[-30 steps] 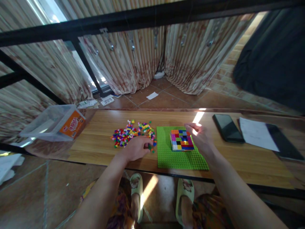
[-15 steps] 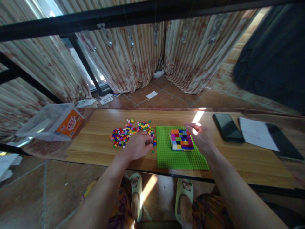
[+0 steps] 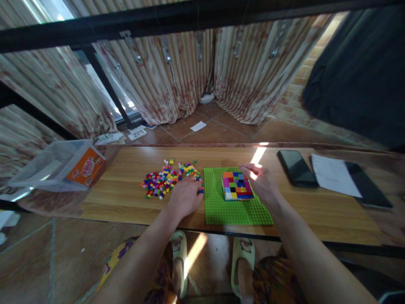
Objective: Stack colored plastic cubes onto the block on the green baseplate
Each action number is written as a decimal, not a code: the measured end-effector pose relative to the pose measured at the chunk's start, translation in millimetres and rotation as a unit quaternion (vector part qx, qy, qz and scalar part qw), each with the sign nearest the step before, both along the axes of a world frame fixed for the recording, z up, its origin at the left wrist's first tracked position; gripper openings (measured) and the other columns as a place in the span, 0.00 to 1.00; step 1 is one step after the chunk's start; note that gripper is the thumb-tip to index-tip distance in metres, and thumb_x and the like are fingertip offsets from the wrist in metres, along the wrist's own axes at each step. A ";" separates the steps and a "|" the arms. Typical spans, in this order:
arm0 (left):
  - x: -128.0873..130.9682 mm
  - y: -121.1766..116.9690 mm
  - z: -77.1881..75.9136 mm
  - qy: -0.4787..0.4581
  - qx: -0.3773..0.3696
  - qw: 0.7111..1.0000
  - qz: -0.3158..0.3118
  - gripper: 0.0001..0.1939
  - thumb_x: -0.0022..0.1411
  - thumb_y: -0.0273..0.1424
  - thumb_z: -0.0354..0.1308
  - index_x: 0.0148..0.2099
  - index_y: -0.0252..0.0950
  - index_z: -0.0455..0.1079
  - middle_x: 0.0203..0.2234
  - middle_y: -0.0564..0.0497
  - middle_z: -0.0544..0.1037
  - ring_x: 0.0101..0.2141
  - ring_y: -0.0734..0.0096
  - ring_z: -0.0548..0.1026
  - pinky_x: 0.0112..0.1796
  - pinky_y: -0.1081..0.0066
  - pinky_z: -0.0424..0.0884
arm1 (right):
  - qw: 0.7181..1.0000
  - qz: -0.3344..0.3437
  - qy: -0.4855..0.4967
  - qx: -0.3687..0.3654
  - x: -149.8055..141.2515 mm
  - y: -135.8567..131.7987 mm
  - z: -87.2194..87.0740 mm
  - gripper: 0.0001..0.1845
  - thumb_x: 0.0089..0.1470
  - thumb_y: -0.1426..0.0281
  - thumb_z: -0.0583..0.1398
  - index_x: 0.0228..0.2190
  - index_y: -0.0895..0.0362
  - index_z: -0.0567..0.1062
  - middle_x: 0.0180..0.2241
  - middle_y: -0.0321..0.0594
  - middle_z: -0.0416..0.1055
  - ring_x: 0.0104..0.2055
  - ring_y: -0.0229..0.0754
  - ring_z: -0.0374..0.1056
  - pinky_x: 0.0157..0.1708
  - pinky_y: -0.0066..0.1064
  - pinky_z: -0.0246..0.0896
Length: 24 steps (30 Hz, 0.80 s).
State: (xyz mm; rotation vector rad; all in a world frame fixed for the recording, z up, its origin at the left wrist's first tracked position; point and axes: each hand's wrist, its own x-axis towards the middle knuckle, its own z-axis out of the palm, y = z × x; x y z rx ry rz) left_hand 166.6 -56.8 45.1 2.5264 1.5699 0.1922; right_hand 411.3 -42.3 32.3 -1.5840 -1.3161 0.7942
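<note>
My left hand is at the right side of a pile of small coloured toy bricks, its fingers curled down and closed. Its fingertips are partly hidden, and a blue brick shows right beside them. A green baseplate carries a low, square block of many-coloured bricks, with a small gap in its top layer. My right hand is at the block's upper right corner, thumb and fingers pinched together. Anything in that pinch is too small to make out.
A clear plastic box with an orange label stands at the table's left end. On the right lie a black phone, a white paper and a dark flat object. The wooden table has its front edge above my feet.
My left hand has closed further and turned its fingers down at the pile's right side. My right hand stays pinched by the block's corner. The whole view has shifted slightly.
</note>
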 end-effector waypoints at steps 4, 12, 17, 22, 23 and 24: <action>0.3 0.7 1.1 -0.007 -0.005 1.000 0.000 0.06 0.58 0.27 0.54 0.31 0.35 0.72 0.33 0.45 0.75 0.39 0.60 0.73 0.42 0.64 0.69 | 1.000 0.000 -0.018 0.009 0.9 1.3 -2.3 0.18 0.51 0.58 0.59 0.35 0.59 0.80 0.34 0.46 0.79 0.38 0.48 0.74 0.39 0.38 0.68; 4.8 14.7 8.6 -0.204 -0.088 0.975 -0.021 0.10 0.63 0.31 0.51 0.38 0.35 0.73 0.33 0.49 0.77 0.34 0.69 0.73 0.37 0.71 0.68 | 0.981 0.092 -0.068 0.157 -10.5 -8.9 10.1 0.12 0.54 0.63 0.59 0.38 0.52 0.79 0.42 0.42 0.76 0.45 0.45 0.71 0.48 0.42 0.66; 29.2 22.9 18.9 -0.248 -0.114 0.961 -0.035 0.12 0.63 0.33 0.51 0.37 0.34 0.74 0.32 0.49 0.78 0.33 0.70 0.73 0.34 0.72 0.66 | 0.952 0.185 -0.134 0.204 -13.9 -16.7 13.7 0.11 0.57 0.65 0.58 0.41 0.47 0.78 0.48 0.40 0.72 0.51 0.45 0.66 0.53 0.45 0.63; 46.8 27.5 26.3 -0.269 -0.120 0.953 -0.067 0.15 0.64 0.34 0.49 0.36 0.34 0.75 0.30 0.50 0.78 0.31 0.70 0.73 0.33 0.72 0.65 | 0.944 0.195 -0.158 0.216 -11.2 -14.9 13.3 0.10 0.58 0.67 0.57 0.39 0.47 0.79 0.45 0.40 0.72 0.49 0.45 0.67 0.51 0.45 0.64; 49.2 28.2 25.7 -0.272 -0.120 0.952 -0.068 0.15 0.64 0.34 0.49 0.36 0.34 0.75 0.30 0.50 0.79 0.31 0.70 0.73 0.34 0.72 0.66 | 0.946 0.189 -0.154 0.214 -10.5 -14.4 13.4 0.10 0.58 0.67 0.57 0.38 0.47 0.79 0.44 0.40 0.73 0.48 0.45 0.67 0.50 0.45 0.65; 51.2 28.9 24.6 -0.273 -0.119 0.952 -0.066 0.15 0.64 0.34 0.49 0.35 0.34 0.76 0.30 0.50 0.79 0.31 0.70 0.73 0.34 0.72 0.66 | 0.949 0.183 -0.149 0.210 -9.7 -14.0 13.5 0.10 0.58 0.67 0.57 0.37 0.47 0.79 0.43 0.40 0.73 0.48 0.44 0.68 0.50 0.44 0.65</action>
